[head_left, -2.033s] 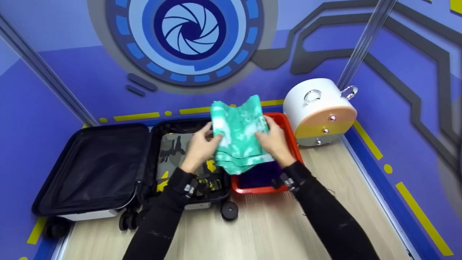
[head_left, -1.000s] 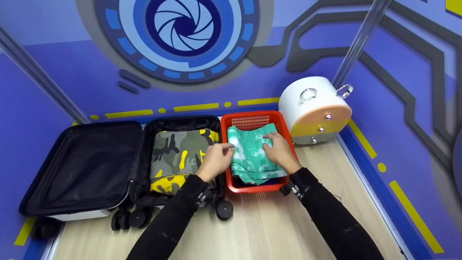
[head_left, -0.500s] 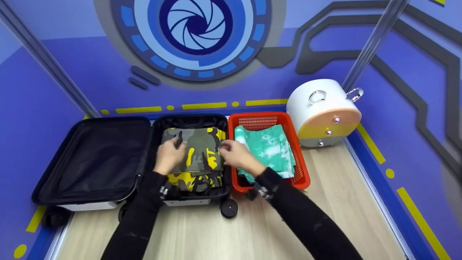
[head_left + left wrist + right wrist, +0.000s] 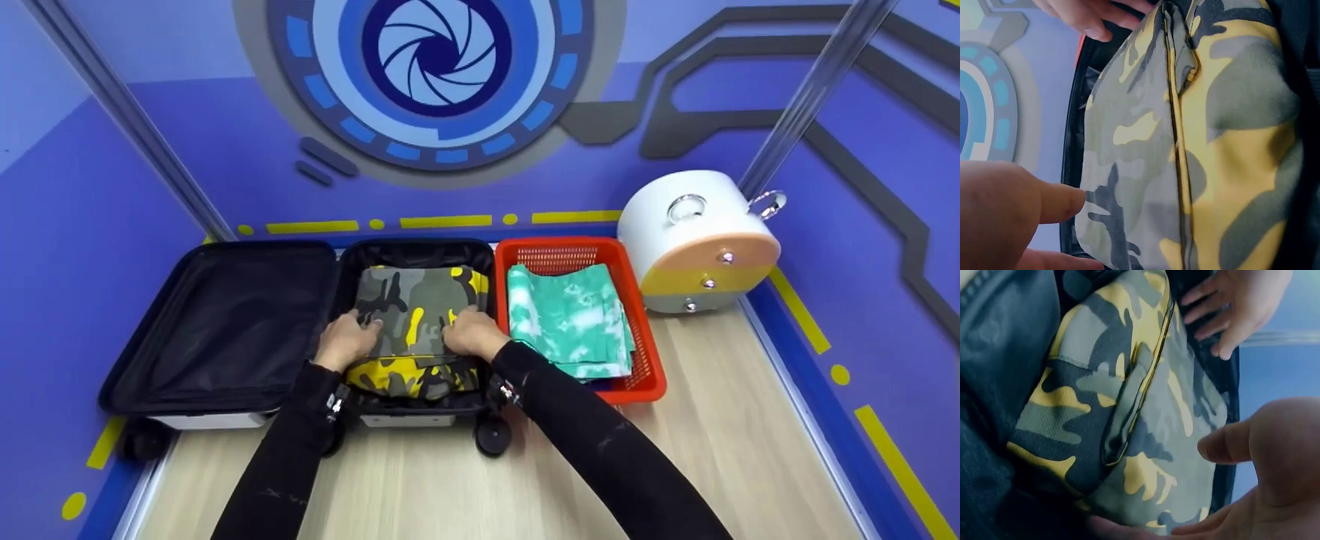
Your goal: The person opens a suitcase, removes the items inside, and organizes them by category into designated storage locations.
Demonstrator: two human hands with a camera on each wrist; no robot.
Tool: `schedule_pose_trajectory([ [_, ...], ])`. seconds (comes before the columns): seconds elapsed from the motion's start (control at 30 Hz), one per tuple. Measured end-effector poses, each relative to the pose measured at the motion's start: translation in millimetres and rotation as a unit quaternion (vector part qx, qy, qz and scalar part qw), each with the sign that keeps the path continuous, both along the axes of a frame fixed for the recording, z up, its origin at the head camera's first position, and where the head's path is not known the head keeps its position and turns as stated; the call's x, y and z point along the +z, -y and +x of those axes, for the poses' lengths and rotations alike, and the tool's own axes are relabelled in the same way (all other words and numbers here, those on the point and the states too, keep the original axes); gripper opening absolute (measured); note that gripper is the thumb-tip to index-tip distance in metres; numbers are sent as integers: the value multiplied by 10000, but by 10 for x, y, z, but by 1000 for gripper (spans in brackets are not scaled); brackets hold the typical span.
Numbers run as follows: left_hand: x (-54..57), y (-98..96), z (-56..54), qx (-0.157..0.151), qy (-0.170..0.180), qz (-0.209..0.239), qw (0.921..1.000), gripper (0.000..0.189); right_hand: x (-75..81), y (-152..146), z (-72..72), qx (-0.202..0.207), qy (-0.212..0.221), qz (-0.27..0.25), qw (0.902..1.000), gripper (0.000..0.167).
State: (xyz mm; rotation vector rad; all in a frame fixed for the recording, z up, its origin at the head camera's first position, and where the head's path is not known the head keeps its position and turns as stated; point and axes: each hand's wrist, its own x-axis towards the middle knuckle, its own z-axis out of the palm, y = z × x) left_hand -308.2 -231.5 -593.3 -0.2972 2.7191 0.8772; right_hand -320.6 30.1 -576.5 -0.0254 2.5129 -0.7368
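Observation:
A folded camouflage garment (image 4: pixel 411 289) in grey, black and yellow lies in the right half of an open black-lined suitcase (image 4: pixel 367 253). My left hand (image 4: pixel 349 341) is at its left edge, thumb over the top and fingers down along the side. At the opposite edge is my right hand (image 4: pixel 474 334). In the right wrist view, that hand (image 4: pixel 1280 461) has its thumb held out over the fabric (image 4: pixel 1145 433), its fingers beside the edge. Fingertips of both hands are partly hidden. A folded green-and-white tie-dye cloth (image 4: pixel 571 319) lies in the red basket (image 4: pixel 643 352).
The suitcase's other half (image 4: pixel 232 330) lies open on the left, close to the side wall. A white round cabinet (image 4: pixel 667 214) with coloured drawers stands right of the basket. Suitcase wheels (image 4: pixel 493 435) stick out toward the front over the wooden floor (image 4: pixel 405 487).
Both hands lowered the green cloth into the red basket and let go of it. They then moved left to the suitcase and down to the sides of the camouflage garment.

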Motion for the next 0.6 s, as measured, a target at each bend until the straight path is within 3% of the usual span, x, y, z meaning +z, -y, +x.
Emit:
schedule_pose_trajectory([
  [0.1,77,-46,42,-19,287,-6,9996,82,-51,-54,-50,7,228,-197,9995,78],
  [0.17,87,-50,62,-51,327,-23,9994,81,-40,-77,-47,-90,312,-438,9985,76],
  [0.37,130,-88,88,-95,286,-60,9995,80,-277,-107,-231,-551,263,-937,9937,72],
  [0.6,120,-70,58,-58,285,-134,9995,91,-47,-126,-90,-729,411,-1367,9871,74],
])
